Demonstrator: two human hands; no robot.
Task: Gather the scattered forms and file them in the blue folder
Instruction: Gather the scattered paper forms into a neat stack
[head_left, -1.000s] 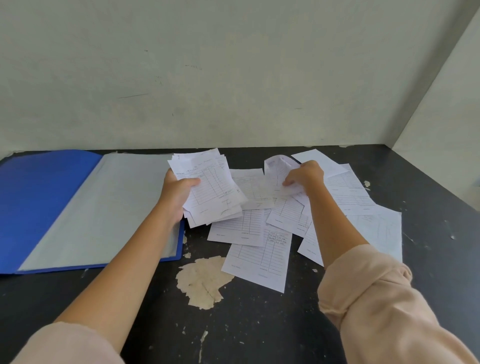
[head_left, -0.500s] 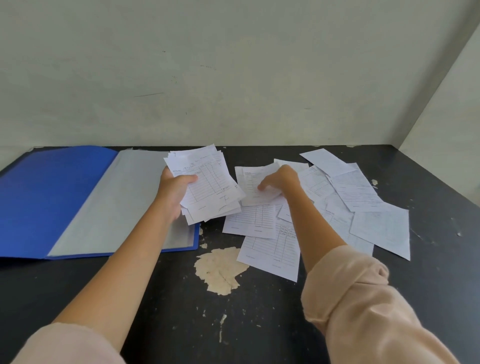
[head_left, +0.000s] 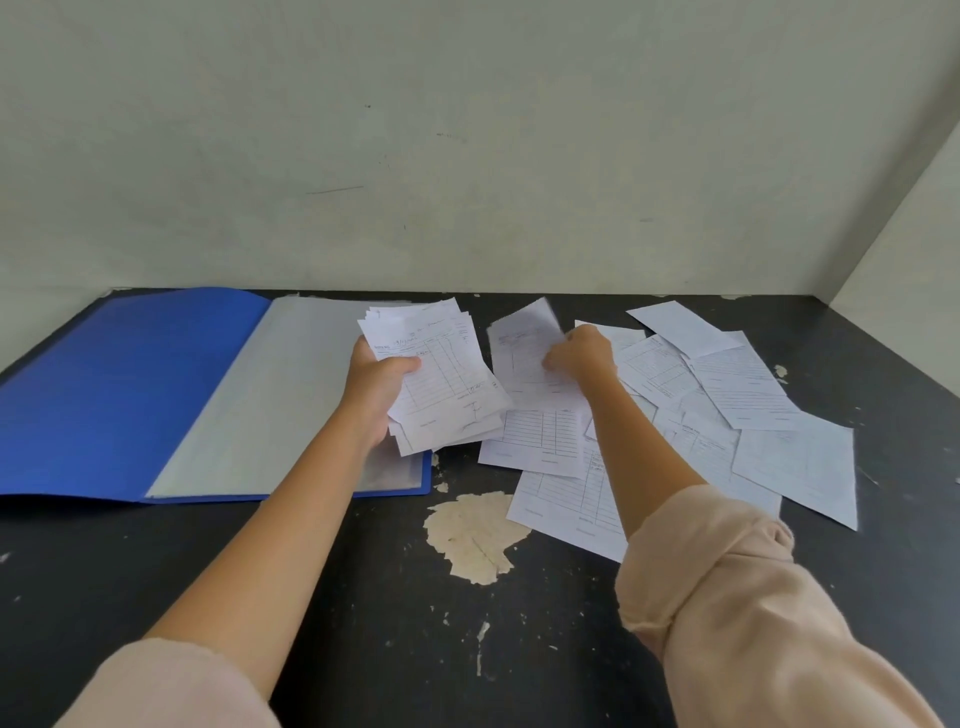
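Forms (head_left: 737, 410) lie scattered right of the open blue folder (head_left: 130, 395); left hand (head_left: 376, 387) clamps a gathered stack (head_left: 441, 374), right hand (head_left: 582, 353) pinches one sheet (head_left: 524, 353). Gathering continues; next, add it to the stack.

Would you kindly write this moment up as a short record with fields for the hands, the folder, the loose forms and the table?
left hand: holds a fanned stack of forms above the folder's right edge
right hand: pinching a single sheet, blurred, lifted off the pile
blue folder: lying open, clear sleeve facing up, nothing filed in view
loose forms: overlapping on the table, right of the folder
table: dark, with a pale chipped patch near the forms
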